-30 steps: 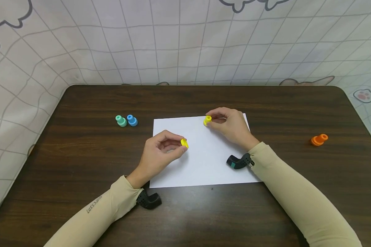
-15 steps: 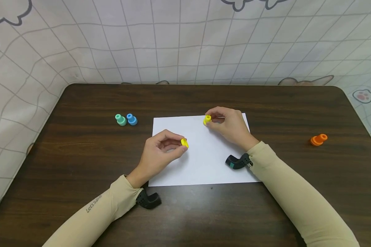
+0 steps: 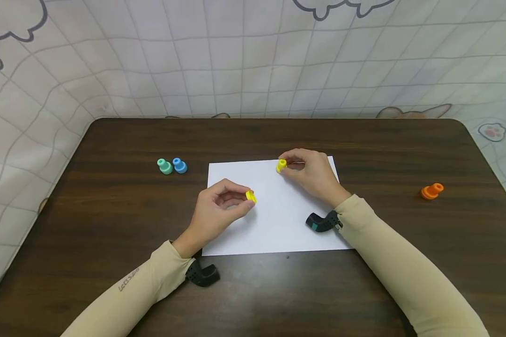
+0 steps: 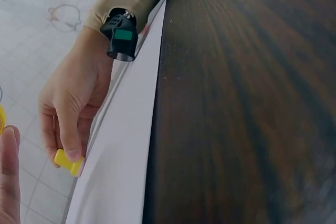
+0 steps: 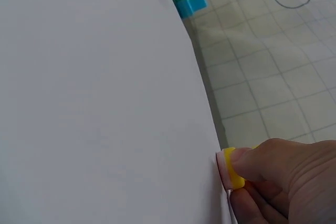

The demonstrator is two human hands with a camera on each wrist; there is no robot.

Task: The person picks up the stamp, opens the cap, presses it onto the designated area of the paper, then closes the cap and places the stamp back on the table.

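Observation:
My right hand [image 3: 314, 174] pinches a small yellow toy stamp [image 3: 281, 165] between thumb and fingers, near the far edge of a white paper sheet [image 3: 282, 210]. Seen from the right wrist, the stamp [image 5: 234, 174] stands knob up, its pinkish base at the paper; whether it touches is hard to tell. Over the sheet's left part, my left hand [image 3: 219, 206] holds a shallow yellow cap [image 3: 250, 196] on edge between thumb and fingers. Only a thumb and a sliver of this cap show in the left wrist view. No mark is visible on the exposed paper.
A green stamp [image 3: 165, 166] and a blue stamp [image 3: 180, 165] stand close together left of the sheet. Far right on the dark wooden table [image 3: 109, 215] is an orange stamp [image 3: 432, 191]. A white grid-patterned cloth [image 3: 253, 61] rises behind the table.

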